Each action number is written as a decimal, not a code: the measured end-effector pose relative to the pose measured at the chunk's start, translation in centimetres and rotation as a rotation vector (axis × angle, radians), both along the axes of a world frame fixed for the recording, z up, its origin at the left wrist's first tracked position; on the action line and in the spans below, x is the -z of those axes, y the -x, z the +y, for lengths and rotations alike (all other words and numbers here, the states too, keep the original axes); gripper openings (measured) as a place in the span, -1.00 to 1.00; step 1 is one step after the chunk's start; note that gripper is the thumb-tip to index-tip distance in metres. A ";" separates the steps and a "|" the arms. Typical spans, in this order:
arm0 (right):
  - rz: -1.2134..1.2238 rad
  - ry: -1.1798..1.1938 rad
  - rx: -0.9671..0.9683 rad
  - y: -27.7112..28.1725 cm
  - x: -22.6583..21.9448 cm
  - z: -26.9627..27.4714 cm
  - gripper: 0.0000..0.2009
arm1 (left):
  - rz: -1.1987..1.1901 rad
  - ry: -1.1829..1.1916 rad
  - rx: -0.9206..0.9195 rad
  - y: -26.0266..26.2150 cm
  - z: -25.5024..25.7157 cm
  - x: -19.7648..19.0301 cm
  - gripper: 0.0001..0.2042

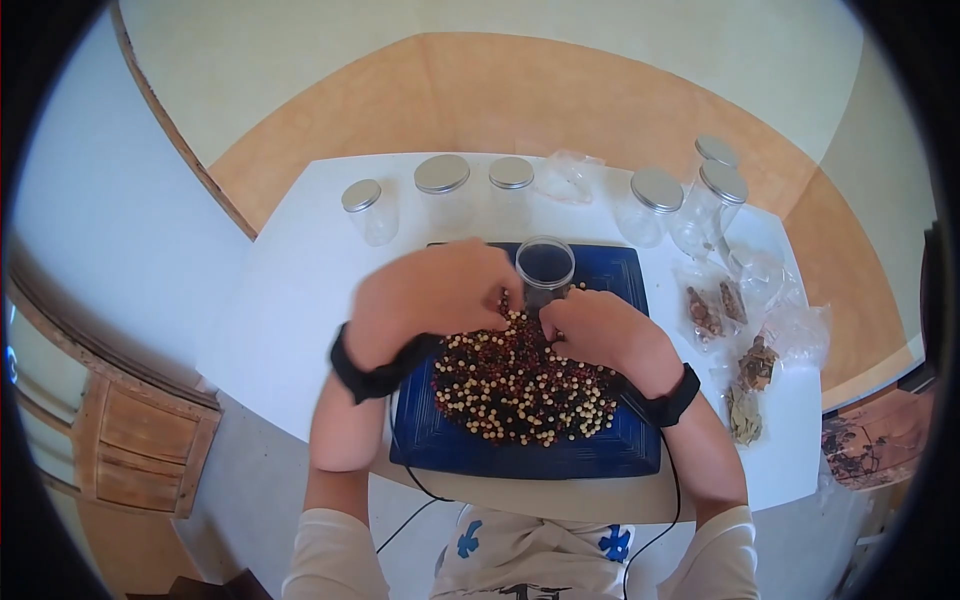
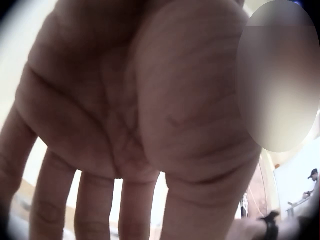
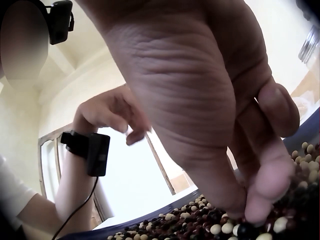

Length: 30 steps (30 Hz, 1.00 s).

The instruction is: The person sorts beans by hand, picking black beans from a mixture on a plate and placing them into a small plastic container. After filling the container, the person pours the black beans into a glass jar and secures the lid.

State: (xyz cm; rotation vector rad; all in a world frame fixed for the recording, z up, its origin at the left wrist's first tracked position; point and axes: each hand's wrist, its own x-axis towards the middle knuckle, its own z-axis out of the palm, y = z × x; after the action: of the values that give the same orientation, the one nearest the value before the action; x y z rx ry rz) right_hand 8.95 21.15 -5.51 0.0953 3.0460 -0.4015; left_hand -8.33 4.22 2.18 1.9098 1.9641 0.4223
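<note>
A blue square tray (image 1: 425, 440) bears a broad pile of mixed beans (image 1: 530, 405), black, dark red and cream. On the tray's far side, between the two hands, stands a clear open jar (image 1: 546, 262), dark inside. The right hand (image 1: 605, 335) reaches down into the pile; in the right wrist view its thumb and fingertips (image 3: 260, 212) pinch at a bean among the others. Held higher, the left hand (image 1: 435, 295) is over the pile's left edge beside the jar. Its fingers (image 2: 95, 205) hang relaxed and spread in the left wrist view, their tips out of frame.
Several lidded clear jars (image 1: 443, 195) line the white table's (image 1: 280, 340) far edge. A crumpled plastic bag (image 1: 568, 177) lies between them. On the right are plastic bags with dried brown pieces (image 1: 757, 363) and dried leaves (image 1: 744, 415). Cables (image 1: 676, 490) run from the wrist bands.
</note>
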 end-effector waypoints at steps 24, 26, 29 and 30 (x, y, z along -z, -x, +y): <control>0.559 0.285 0.063 -0.4 -5.5 1.9 -0.88 | 0.146 0.137 -0.036 -2.3 3.3 6.6 -0.71; 0.404 0.344 0.059 -0.8 -6.0 2.1 -0.86 | 0.167 0.170 -0.051 -2.4 3.7 7.0 -0.72; 0.229 0.370 -0.060 -1.2 -4.9 2.9 -0.85 | 0.202 0.083 -0.065 -2.3 3.1 8.2 -0.74; 0.230 0.369 -0.059 -1.1 -4.2 3.0 -0.85 | 0.213 -0.037 -0.057 -2.3 2.9 8.5 -0.75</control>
State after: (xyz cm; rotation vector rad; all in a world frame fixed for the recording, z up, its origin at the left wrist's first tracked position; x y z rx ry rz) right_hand 10.10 24.19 -1.31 -0.0659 3.1179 -1.0241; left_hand -6.00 7.08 -6.33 1.9977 2.1634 0.2819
